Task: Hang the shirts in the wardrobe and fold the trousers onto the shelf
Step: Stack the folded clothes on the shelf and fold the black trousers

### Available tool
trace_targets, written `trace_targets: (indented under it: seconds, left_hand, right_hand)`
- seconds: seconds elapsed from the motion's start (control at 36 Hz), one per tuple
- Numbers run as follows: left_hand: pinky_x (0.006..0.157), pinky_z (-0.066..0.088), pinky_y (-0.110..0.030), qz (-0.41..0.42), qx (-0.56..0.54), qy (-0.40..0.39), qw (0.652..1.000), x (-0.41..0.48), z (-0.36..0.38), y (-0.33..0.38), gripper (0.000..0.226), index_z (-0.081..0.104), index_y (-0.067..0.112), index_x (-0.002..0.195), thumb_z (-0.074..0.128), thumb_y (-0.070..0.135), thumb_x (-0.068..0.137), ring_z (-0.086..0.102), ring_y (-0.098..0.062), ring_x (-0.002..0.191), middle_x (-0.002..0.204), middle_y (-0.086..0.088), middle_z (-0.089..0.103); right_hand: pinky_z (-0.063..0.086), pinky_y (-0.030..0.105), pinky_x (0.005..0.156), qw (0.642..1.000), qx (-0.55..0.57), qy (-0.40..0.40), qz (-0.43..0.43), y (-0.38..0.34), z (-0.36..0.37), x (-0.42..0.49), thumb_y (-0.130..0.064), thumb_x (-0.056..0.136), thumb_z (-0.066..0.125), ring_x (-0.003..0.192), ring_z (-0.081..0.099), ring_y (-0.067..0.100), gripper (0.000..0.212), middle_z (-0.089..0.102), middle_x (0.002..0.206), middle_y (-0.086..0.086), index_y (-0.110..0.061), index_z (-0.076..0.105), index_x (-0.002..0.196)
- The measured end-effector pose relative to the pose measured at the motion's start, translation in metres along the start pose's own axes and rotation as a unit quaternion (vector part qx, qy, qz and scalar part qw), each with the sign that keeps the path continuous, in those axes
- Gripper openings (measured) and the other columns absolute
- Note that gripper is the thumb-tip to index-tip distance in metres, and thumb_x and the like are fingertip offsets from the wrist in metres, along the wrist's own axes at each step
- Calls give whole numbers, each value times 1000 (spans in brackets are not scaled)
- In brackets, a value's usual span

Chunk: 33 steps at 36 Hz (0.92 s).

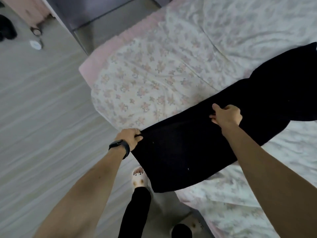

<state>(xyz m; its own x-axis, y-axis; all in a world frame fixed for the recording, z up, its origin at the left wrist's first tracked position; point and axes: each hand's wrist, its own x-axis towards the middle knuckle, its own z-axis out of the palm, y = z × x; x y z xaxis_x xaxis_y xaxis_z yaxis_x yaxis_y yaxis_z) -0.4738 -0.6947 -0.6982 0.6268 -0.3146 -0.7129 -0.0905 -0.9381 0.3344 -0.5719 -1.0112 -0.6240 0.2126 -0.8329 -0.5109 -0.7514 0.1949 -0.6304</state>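
Observation:
A pair of black trousers (197, 143) lies stretched across the near corner of a bed with a floral sheet (154, 74). One end hangs over the bed's edge toward my legs. My left hand (131, 137) grips the trousers' near-left corner at the bed's edge, fingers curled into the fabric. My right hand (226, 115) pinches the cloth along the far edge, about mid-length. The trousers' far end (283, 86) widens toward the right border of the view.
A pale wood-grain floor (42, 117) fills the left. A dark grey furniture panel (103, 18) stands behind the bed. Small round objects (36, 37) and a dark item (6, 30) lie on the floor at the far left. My slippered feet (139, 176) stand beside the bed.

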Motion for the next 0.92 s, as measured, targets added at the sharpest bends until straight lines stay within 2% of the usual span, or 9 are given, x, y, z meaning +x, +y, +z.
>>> trace_targets:
  seconds: [0.11, 0.22, 0.33, 0.36, 0.42, 0.5, 0.58, 0.75, 0.92]
  left_hand:
    - [80, 51, -33, 7, 47, -8, 999, 19, 3, -9, 29, 63, 24, 125, 53, 40, 102, 64, -26, 98, 117, -4, 67]
    - [74, 47, -30, 25, 90, -9, 996, 26, 1, -15, 31, 61, 24, 125, 48, 43, 103, 63, -25, 98, 115, -2, 66]
    - [72, 44, -30, 36, 131, 11, 991, 24, 1, -25, 27, 62, 26, 119, 47, 43, 104, 64, -25, 100, 113, 1, 68]
    - [71, 41, -30, 40, 141, 16, 989, 23, 1, -25, 26, 62, 26, 118, 46, 41, 104, 64, -25, 99, 111, 1, 69]
    - [71, 40, -30, 42, 149, 23, 988, 22, 1, -23, 23, 62, 24, 113, 46, 39, 105, 64, -25, 96, 107, 1, 69]
    - [78, 46, -34, 34, 169, 10, 985, 17, 1, -10, 20, 60, 20, 111, 47, 33, 103, 63, -27, 98, 109, -3, 67]
    - [85, 45, -38, 37, 191, -7, 981, 8, 5, 5, 25, 55, 19, 121, 48, 27, 98, 57, -27, 110, 122, -4, 59]
    - [98, 45, -38, 115, 165, -10, 979, -6, -2, 69, 47, 41, 23, 144, 47, 33, 99, 50, -24, 125, 141, -1, 48]
    - [99, 44, -37, 219, 219, -42, 950, 2, -15, 188, 47, 37, 23, 145, 46, 38, 101, 48, -25, 127, 145, -1, 41]
  right_hand:
    - [64, 39, 70, 1000, -20, 19, 6, -10, 24, 14, -27, 91, 75, 64, 74, 15, 24, 72, 69, 6, -12, 60, 79]
    - [64, 39, 67, 999, -42, 25, 2, -17, 39, 23, -26, 90, 75, 60, 73, 15, 21, 71, 64, 4, -8, 64, 86]
    - [63, 41, 77, 993, -118, -5, -15, -2, 51, 28, -41, 90, 71, 76, 74, 22, 31, 74, 75, 6, -14, 63, 79]
    - [62, 41, 81, 989, -143, -11, -20, 1, 53, 27, -47, 89, 69, 82, 73, 23, 32, 75, 84, 6, -15, 67, 86]
    - [58, 38, 89, 986, -162, -24, -25, 3, 55, 22, -49, 90, 66, 96, 70, 23, 39, 75, 103, 5, -16, 70, 111]
    - [51, 32, 100, 984, -160, -68, -39, 7, 50, 4, -38, 95, 64, 115, 62, 20, 52, 66, 126, -2, -18, 55, 142]
    - [52, 28, 91, 983, -133, -117, -47, 20, 41, -14, -37, 96, 64, 112, 61, 14, 60, 59, 137, -7, -25, 45, 151]
    - [47, 23, 88, 986, -87, -141, -9, 40, 10, -37, -38, 96, 66, 109, 56, 11, 60, 57, 139, -5, -26, 44, 151]
    - [50, 33, 98, 993, -37, -102, 42, 39, -48, -6, -42, 96, 65, 121, 58, 21, 62, 57, 139, -2, -23, 43, 150]
